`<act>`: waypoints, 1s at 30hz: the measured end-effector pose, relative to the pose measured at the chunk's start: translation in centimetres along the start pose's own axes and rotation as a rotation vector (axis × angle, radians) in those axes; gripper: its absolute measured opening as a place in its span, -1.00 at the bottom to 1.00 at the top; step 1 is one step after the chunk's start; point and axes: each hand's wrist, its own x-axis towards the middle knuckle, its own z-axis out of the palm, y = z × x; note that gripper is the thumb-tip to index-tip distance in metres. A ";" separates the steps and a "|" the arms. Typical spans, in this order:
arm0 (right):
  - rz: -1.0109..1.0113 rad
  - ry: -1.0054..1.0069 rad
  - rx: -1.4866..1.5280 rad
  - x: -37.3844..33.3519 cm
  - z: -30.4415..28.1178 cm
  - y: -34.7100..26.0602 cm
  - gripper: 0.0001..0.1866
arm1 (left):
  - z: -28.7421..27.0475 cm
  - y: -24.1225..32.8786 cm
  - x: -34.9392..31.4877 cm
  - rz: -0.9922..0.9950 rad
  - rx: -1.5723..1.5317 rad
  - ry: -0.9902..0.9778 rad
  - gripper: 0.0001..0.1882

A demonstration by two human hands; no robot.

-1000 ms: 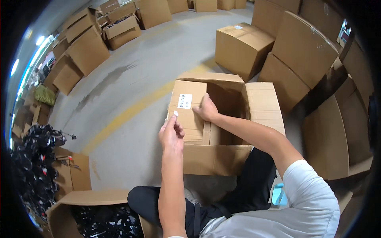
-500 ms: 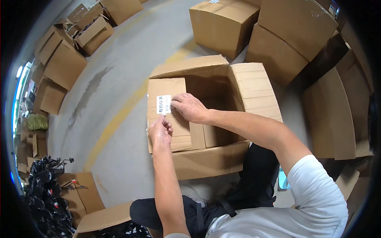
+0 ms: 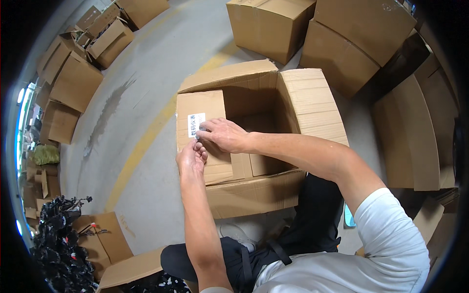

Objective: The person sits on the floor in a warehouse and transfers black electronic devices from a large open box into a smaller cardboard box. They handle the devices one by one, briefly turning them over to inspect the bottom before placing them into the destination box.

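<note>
A white label [image 3: 194,124] with black print lies on the left flap [image 3: 210,161] of an open cardboard box [image 3: 254,193] in front of me. My left hand [image 3: 192,158] is closed at the label's near edge, thumb and finger pinched on its corner. From the right, my right hand [image 3: 222,135] reaches across the box opening. Its fingertips and thumb come together over the label's lower right part and hide some of it. Both sets of fingertips almost meet there.
Large cardboard boxes [image 3: 271,27] stand beyond and to the right. More cartons [image 3: 75,83] line the left side. At lower left are black tangled parts [image 3: 63,249] beside an open carton [image 3: 129,268]. A yellow line [image 3: 141,146] crosses the grey floor.
My right hand has moved left and its fingers now cover more of the label. The left hand stays at the label's near corner. The whole view has shifted slightly.
</note>
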 end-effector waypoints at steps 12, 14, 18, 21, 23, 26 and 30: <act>0.005 -0.107 -0.054 0.4 0.5 0.0 -0.54 | 0.7 0.2 0.1 -0.032 -0.020 0.046 -0.88; -0.009 -0.083 -0.073 0.4 1.0 0.2 -0.59 | 0.8 0.2 0.1 -0.029 -0.025 0.043 -0.88; -0.018 -0.071 -0.089 0.3 1.5 0.0 -0.59 | 0.2 -0.2 -0.8 -0.017 -0.051 -0.003 -0.88; -0.036 -0.110 -0.225 -0.1 1.7 0.5 -0.54 | 0.7 -1.4 -4.7 0.097 0.037 0.074 -0.84; -0.063 -0.143 -0.327 -0.4 1.8 0.5 -0.49 | -0.1 -2.3 -6.0 0.232 0.134 0.073 -0.77; -0.106 -0.187 -0.375 -0.3 1.8 -0.2 -0.42 | -2.0 -3.1 -5.5 0.536 0.294 0.137 -0.64; -0.118 -0.218 -0.273 -0.6 1.4 -0.7 -0.37 | -4.8 -3.3 -4.1 0.711 0.632 0.174 -0.58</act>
